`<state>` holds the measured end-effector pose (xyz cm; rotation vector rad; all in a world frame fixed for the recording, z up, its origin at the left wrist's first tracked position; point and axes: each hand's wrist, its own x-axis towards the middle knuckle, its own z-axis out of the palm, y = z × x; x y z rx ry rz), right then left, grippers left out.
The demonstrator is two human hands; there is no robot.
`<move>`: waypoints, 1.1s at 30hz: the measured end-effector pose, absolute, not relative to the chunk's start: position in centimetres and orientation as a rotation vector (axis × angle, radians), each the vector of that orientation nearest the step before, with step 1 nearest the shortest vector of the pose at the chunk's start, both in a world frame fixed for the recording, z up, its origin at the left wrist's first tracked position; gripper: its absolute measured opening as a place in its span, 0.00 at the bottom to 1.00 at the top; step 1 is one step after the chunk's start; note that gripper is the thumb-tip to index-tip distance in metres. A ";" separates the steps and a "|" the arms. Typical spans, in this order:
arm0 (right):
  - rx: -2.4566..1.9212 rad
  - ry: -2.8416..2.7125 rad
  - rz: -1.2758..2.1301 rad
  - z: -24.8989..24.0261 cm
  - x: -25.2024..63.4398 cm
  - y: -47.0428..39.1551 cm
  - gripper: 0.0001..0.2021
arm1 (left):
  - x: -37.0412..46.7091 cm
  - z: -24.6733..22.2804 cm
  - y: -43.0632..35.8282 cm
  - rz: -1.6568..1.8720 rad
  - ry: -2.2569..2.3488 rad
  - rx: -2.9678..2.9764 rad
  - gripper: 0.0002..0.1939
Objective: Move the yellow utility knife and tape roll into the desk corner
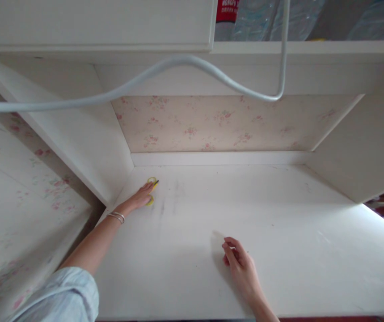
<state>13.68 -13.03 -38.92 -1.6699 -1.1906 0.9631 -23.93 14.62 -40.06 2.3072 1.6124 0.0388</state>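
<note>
A white desk (212,214) is spreading across the lower view, showing dark smudges toward its left rear. White side panels are enclosing it left and right, and wallpaper (192,125) with small pink flowers is covering the wall behind. More flowered wall is showing at far left.

Above, a white cabinet (94,24) is overhanging the desk; its open part, on the right, is holding clear plastic (259,18) and something with a red label (227,10). A pale cable (185,60) is crossing in front of the cabinet's lower edge and the wallpaper, partly blocking the sight of both.

The left hand (142,195), below a bracelet (117,217) and a rolled light-blue sleeve (67,290), is reaching to the desk's left rear and lying over yellow-handled scissors (150,200), fingers nearly straight; whether it is gripping them is unclear. The right hand (237,257) is hovering or resting near the front middle, loosely curled, holding nothing visible.
</note>
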 end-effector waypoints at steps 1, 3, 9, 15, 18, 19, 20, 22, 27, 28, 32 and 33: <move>-1.667 -1.187 0.960 -39.0 13.7 -13.0 0.19 | -23.9 -40.2 14.9 0.040 1.624 2.304 0.38; -1.666 -1.188 0.958 -39.1 13.6 -12.9 0.19 | -24.0 -40.3 15.4 0.049 1.648 2.296 0.37; -1.682 -1.220 0.956 -38.8 13.5 -12.7 0.19 | -24.3 -39.7 17.1 0.083 1.696 2.282 0.37; -1.687 -1.208 0.931 -38.8 13.5 -12.9 0.19 | -23.9 -38.0 16.7 0.230 1.711 2.309 0.36; -1.664 -1.199 0.928 -39.1 13.5 -13.0 0.19 | -22.0 -37.1 14.7 0.394 1.692 2.349 0.34; -1.666 -1.213 0.921 -39.1 13.5 -13.0 0.18 | -21.0 -36.9 13.6 0.448 1.676 2.361 0.32; -1.674 -1.246 0.908 -39.1 13.5 -12.9 0.18 | -19.9 -36.7 12.3 0.496 1.653 2.373 0.31; -1.692 -1.392 0.848 -38.8 13.4 -12.6 0.16 | -17.0 -36.3 9.0 0.563 1.590 2.389 0.28; -1.561 -1.985 0.437 -37.1 12.1 -10.8 0.13 | -8.7 -35.1 -0.5 0.742 1.166 2.258 0.18; -1.522 -2.069 0.351 -37.0 11.7 -10.3 0.14 | -7.2 -34.9 -2.2 0.754 1.108 2.225 0.17; -1.450 -2.279 0.167 -38.5 10.6 -9.2 0.21 | -2.8 -34.7 -6.2 0.751 1.001 2.216 0.17; -1.472 -2.310 0.136 -39.1 10.4 -9.2 0.24 | -2.3 -34.8 -6.6 0.746 0.985 2.242 0.17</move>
